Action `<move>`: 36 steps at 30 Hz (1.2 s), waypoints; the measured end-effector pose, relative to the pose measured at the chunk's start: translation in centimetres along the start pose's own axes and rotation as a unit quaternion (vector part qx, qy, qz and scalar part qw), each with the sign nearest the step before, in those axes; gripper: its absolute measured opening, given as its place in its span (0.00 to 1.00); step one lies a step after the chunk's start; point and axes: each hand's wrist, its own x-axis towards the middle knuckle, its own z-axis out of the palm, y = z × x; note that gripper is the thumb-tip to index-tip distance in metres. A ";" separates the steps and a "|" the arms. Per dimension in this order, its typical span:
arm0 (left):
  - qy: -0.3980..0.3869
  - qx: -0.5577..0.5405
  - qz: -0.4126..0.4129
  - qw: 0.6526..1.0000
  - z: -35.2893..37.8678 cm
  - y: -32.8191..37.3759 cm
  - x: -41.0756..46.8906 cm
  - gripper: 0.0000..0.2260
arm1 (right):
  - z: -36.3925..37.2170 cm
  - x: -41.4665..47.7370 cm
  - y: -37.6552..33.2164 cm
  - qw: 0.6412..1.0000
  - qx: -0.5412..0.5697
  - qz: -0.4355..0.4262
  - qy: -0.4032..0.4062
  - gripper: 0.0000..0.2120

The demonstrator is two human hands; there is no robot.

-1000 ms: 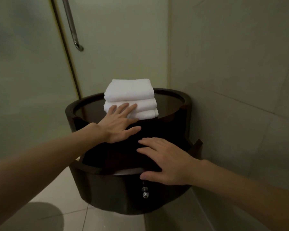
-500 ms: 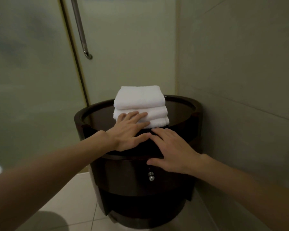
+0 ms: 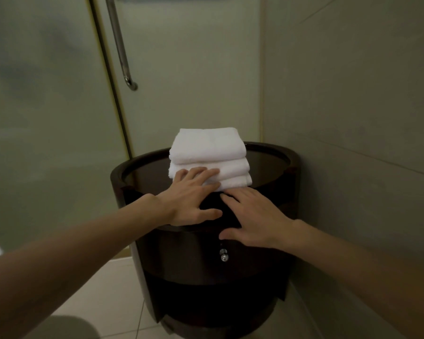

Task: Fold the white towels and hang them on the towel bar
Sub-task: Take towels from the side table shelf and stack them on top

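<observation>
Left grip on towels atop cabinet

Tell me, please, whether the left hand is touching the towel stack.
Touching: in the head view the left hand lays straight fingers on the lower front of the towel stack.

No legible text or labels.

Head view, downward, near cabinet
</observation>
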 end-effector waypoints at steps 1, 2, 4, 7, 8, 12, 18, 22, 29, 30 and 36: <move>0.000 -0.002 0.001 1.000 0.0 0.0 0.0 0.43 | 0.0 0.1 0.0 1.000 -0.001 0.001 0.003 0.41; -0.001 -0.003 0.001 1.000 0.0 0.0 -0.1 0.43 | 0.0 0.3 0.0 1.000 -0.005 0.000 0.005 0.40; 0.000 -0.006 0.001 1.000 0.1 0.0 -0.1 0.43 | 0.1 0.5 0.0 1.000 -0.019 -0.005 0.007 0.39; -0.002 0.000 0.001 1.000 0.3 -0.1 0.0 0.41 | 0.3 0.7 0.0 0.999 -0.042 -0.011 0.014 0.37; -0.005 0.005 0.001 1.000 0.4 -0.2 0.0 0.41 | 0.4 0.7 0.0 0.999 -0.047 -0.011 0.017 0.36; -0.010 0.038 0.009 0.999 0.6 -0.4 -0.1 0.42 | 0.7 0.8 -0.1 0.997 -0.071 -0.011 0.034 0.35; -0.002 0.087 0.021 0.996 1.0 -0.6 -0.2 0.47 | 1.5 1.3 -0.2 0.993 -0.093 0.003 0.078 0.31; 0.004 0.102 0.027 0.994 1.2 -1.0 -0.1 0.48 | 2.3 1.7 -0.3 0.989 -0.092 0.018 0.117 0.29; 0.026 0.143 0.033 0.989 1.9 -1.6 -0.2 0.48 | 3.7 2.7 -0.5 0.979 -0.091 0.050 0.174 0.24; 0.028 0.143 0.035 0.989 1.9 -1.6 -0.1 0.47 | 3.9 2.9 -0.6 0.977 -0.092 0.055 0.185 0.24; 0.036 0.138 0.038 0.989 2.0 -1.7 -0.2 0.47 | 4.7 3.4 -0.7 0.968 -0.109 0.067 0.218 0.22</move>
